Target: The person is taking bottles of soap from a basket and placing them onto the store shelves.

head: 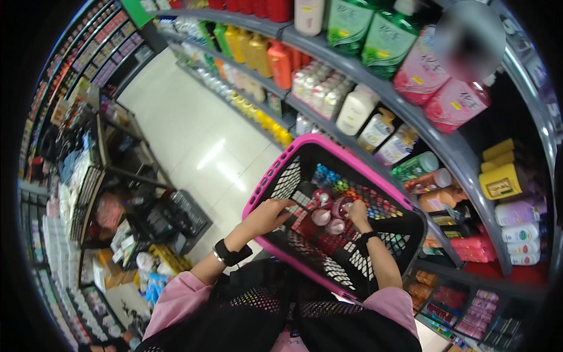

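In front of my body is a black plastic shopping basket with a pink rim (314,139) and lattice walls. Several red bottles with pale pump tops (323,217) stand clustered inside it. My right hand (358,215) reaches into the basket, its fingers curled around the top of the rightmost pump bottle (341,207). Over the basket's left side, my left hand (269,215) hovers with thumb and fingers apart and nothing between them, just left of the bottles. A black smartwatch (233,252) is on my left wrist, and a dark band (366,238) circles the right.
Grey store shelves (352,61) run close along the right, holding green pump bottles (389,37), pink bottles (457,105) and yellow containers (501,181). A pale tiled aisle floor (198,127) stretches ahead. Crowded racks and a dark display stand (189,215) line the left.
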{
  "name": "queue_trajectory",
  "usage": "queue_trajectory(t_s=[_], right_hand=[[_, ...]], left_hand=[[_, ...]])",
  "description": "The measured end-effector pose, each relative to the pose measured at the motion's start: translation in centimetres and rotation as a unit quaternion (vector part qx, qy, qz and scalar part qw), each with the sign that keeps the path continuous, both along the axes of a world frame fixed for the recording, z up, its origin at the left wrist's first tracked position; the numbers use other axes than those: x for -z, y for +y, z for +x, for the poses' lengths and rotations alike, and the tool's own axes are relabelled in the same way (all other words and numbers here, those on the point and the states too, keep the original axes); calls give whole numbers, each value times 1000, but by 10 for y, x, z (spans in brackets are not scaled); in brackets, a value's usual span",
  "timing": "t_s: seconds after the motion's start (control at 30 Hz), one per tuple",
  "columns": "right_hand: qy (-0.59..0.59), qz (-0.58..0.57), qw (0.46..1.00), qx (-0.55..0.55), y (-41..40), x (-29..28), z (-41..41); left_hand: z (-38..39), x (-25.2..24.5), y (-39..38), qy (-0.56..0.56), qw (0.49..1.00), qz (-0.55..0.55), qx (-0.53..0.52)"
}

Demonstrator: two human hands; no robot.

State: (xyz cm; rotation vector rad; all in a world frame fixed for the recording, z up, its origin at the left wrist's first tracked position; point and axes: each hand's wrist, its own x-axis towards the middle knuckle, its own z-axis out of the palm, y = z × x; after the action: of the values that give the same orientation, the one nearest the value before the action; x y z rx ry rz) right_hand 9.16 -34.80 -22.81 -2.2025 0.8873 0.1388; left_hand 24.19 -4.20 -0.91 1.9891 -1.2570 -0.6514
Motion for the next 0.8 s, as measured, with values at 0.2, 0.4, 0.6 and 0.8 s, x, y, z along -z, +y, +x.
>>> queue_trajectory(t_s=[0.2,0.4,0.6,0.8], right_hand=[[-62,-106,992,-10,38,-182,-22],[-141,-23,984,110,52,-338,-64],[-145,-91,979,112,66,-405,-96],[-290,-72,946,123,39,-415,-147]], left_hand=[[-16,39,-64,10,991,-86,99],[-87,1,-153,-43,970,-203,127],[-109,-55,-167,5,960,-245,134],[-101,-92,-179,232,928,-185,223]])
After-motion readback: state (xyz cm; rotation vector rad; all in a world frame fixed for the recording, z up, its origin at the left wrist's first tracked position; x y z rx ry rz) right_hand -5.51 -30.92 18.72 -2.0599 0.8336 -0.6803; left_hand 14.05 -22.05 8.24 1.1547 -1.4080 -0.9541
